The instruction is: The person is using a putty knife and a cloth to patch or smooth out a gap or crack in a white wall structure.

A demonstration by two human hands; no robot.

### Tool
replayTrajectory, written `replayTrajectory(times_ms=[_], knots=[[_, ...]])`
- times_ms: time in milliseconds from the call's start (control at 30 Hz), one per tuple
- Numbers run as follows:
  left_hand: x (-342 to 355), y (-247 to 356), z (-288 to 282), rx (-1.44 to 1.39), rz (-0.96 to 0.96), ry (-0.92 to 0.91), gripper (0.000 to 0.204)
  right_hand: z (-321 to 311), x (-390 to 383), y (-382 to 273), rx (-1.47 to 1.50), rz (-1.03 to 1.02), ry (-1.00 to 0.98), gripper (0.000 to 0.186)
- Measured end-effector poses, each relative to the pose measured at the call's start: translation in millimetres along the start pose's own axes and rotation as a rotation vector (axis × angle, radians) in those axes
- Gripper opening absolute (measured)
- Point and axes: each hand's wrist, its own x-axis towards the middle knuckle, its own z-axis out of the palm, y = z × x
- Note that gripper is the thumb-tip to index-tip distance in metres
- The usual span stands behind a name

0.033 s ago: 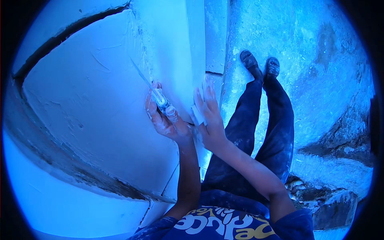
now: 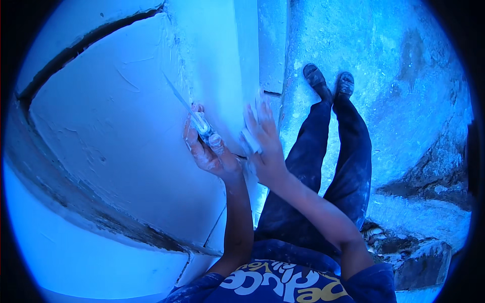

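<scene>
My left hand (image 2: 211,154), smeared with white paste, is closed round the handle of a putty knife (image 2: 183,101). Its thin blade, seen almost edge-on, points up and left over the pale wall panel (image 2: 121,126). To the right, my right hand (image 2: 262,144) holds a small pale flat piece (image 2: 251,142) between thumb and palm; its kind is unclear. That hand is at the pale corner edge (image 2: 247,65) of the wall, fingers stretched upward and blurred by motion. Whether it presses on the surface I cannot tell.
A dark, rough groove (image 2: 101,219) curves round the panel's lower left, and another gap (image 2: 96,38) runs along its top. White-splashed floor (image 2: 394,101) lies to the right, under my shoes. Broken, dark rubble (image 2: 414,252) sits at the lower right.
My right hand has shifted very slightly and its fingers are more blurred. The putty knife's blade tip has moved a touch up and left.
</scene>
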Motion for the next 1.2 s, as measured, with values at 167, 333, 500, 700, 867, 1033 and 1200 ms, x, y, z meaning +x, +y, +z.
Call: replayTrajectory(times_ms=[167,333,500,700,867,1033,1200], knots=[[4.9,1.2,4.5,-0.002,0.047,0.026,0.056,-26.3,82.7,-13.6,-0.101,-0.185,-0.004,0.061],[2.4,2.3,6.6,0.038,0.041,0.021,0.056,-4.4,37.8,-13.2,-0.076,-0.103,0.057,0.081],[-1.4,-2.5,-1.4,0.079,0.059,0.009,0.052,-3.2,27.0,-25.7,-0.099,0.073,0.006,0.083],[-1.5,0.9,-6.2,0.171,0.065,-0.042,0.045,-7.3,118.9,-27.7,-0.019,-0.119,0.192,0.058],[0.3,-1.0,-3.7,0.25,0.091,-0.05,0.043,-5.0,76.9,-23.2,-0.119,-0.083,0.173,0.059],[-2.4,-3.1,-1.5,0.172,0.07,-0.006,0.041,-1.6,69.5,-26.5,-0.024,0.049,0.195,0.059],[4.2,9.2,1.1,0.138,0.044,-0.028,0.041,-18.5,129.4,-15.5,0.028,-0.182,0.282,0.057]])
